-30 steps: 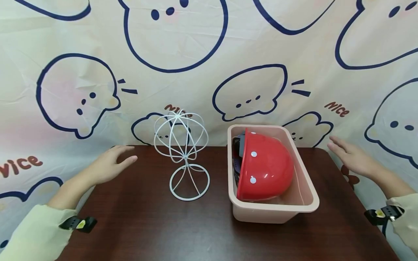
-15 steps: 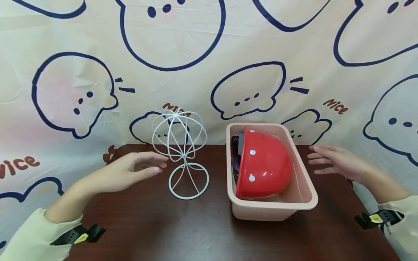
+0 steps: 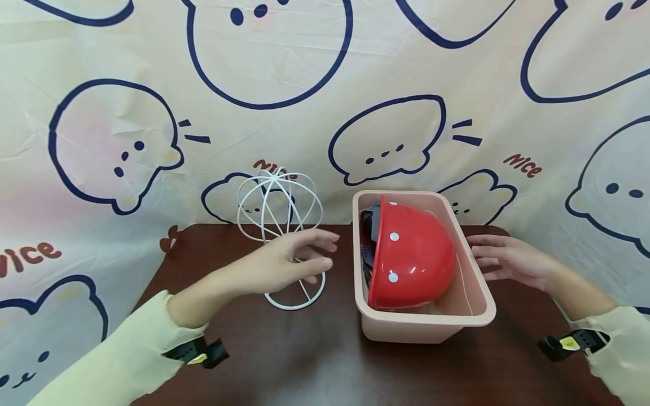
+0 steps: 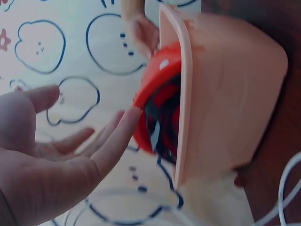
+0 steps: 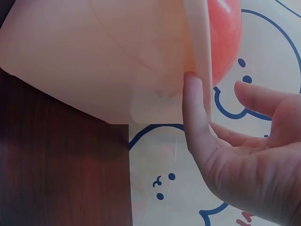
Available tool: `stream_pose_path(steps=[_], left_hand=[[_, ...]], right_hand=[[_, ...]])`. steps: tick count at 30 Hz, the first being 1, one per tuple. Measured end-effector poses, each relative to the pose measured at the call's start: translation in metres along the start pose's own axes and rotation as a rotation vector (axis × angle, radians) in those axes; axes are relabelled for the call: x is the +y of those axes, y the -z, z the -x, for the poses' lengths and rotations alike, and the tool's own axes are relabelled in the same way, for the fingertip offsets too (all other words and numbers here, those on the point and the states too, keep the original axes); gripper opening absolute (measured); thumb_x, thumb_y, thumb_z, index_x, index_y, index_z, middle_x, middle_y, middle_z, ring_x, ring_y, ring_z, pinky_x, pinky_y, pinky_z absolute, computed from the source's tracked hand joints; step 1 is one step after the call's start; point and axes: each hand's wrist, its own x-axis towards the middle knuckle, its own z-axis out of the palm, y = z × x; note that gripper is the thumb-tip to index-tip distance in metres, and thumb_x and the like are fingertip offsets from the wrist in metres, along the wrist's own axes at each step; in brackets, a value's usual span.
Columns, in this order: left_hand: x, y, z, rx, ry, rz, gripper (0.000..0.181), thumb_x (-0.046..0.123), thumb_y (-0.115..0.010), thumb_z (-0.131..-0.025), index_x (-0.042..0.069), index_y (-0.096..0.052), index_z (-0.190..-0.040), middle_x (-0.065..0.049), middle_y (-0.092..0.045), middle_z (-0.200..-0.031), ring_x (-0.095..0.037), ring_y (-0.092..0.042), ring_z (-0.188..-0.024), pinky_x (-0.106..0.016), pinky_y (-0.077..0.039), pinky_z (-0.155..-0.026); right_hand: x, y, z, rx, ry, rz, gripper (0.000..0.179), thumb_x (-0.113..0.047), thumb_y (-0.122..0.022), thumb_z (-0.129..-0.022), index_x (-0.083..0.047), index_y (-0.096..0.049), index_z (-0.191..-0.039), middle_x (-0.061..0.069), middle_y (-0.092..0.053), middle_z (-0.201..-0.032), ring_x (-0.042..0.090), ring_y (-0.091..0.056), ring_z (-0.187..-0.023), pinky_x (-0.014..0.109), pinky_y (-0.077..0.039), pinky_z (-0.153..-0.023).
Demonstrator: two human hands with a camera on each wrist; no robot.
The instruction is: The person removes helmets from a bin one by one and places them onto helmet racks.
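Observation:
A red helmet (image 3: 416, 254) with white dots lies on its side in a pale pink plastic bin (image 3: 426, 332); dark straps show at its opening, which faces left. My left hand (image 3: 279, 262), fingers loosely bent and holding nothing, is left of the bin, in front of a white wire stand (image 3: 291, 308) and hiding its middle. In the left wrist view the helmet (image 4: 162, 70) rises past the bin's rim beyond my fingertips. On the other side my right hand (image 3: 518, 262) is at the bin's right wall, and in the right wrist view a finger (image 5: 193, 99) lies right at the rim.
The bin and the wire stand are on a dark brown table (image 3: 325, 378). Behind it hangs a cream cloth (image 3: 284, 135) printed with blue cartoon outlines. Dark wrist straps with small boxes (image 3: 198, 352) sit on both sleeves.
My left hand has moved right from the table's left side, past the wire stand toward the bin. My right hand has come left to the bin's right side. Helmet and bin stay put.

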Motion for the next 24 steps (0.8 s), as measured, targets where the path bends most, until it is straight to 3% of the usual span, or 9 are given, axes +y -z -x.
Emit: stream_pose_path(steps=[6,12,17,24], left_hand=[[0.01,-0.019,-0.035,0.049,0.11,0.118,0.059,0.024,-0.067,-0.099,0.007,-0.044,-0.151,-0.014,-0.058,-0.135,-0.025,-0.069,-0.108,-0.037,-0.062,-0.08],[0.012,-0.03,-0.064,0.081,0.232,0.241,0.065,0.025,-0.069,-0.098,0.007,-0.04,-0.153,-0.015,-0.058,-0.134,-0.033,-0.067,-0.113,-0.039,-0.062,-0.08],[0.011,-0.038,-0.082,0.078,0.303,0.328,0.071,0.025,-0.071,-0.096,0.005,-0.036,-0.154,-0.015,-0.057,-0.134,-0.029,-0.066,-0.112,-0.043,-0.062,-0.083],[0.006,-0.049,-0.098,0.067,0.351,0.432,0.071,0.022,-0.075,-0.093,0.004,-0.037,-0.15,-0.015,-0.059,-0.13,-0.03,-0.067,-0.111,-0.046,-0.061,-0.085]], right_hand=[[0.0,-0.003,-0.004,-0.028,0.017,0.016,0.072,-0.017,-0.057,-0.103,0.007,-0.016,-0.157,0.002,-0.062,-0.128,0.016,-0.066,-0.108,0.049,-0.058,-0.092],[0.003,-0.003,-0.007,-0.055,0.012,-0.039,0.071,-0.011,-0.056,-0.104,0.01,-0.012,-0.156,-0.002,-0.068,-0.115,0.015,-0.068,-0.104,0.044,-0.06,-0.089],[0.004,-0.004,-0.007,-0.037,-0.008,-0.053,0.073,-0.011,-0.058,-0.103,0.008,-0.012,-0.156,-0.003,-0.069,-0.113,0.016,-0.068,-0.104,0.045,-0.059,-0.09],[0.002,-0.006,-0.006,-0.027,-0.012,-0.049,0.074,-0.012,-0.058,-0.103,0.008,-0.011,-0.157,-0.001,-0.068,-0.114,0.016,-0.069,-0.103,0.046,-0.059,-0.09]])
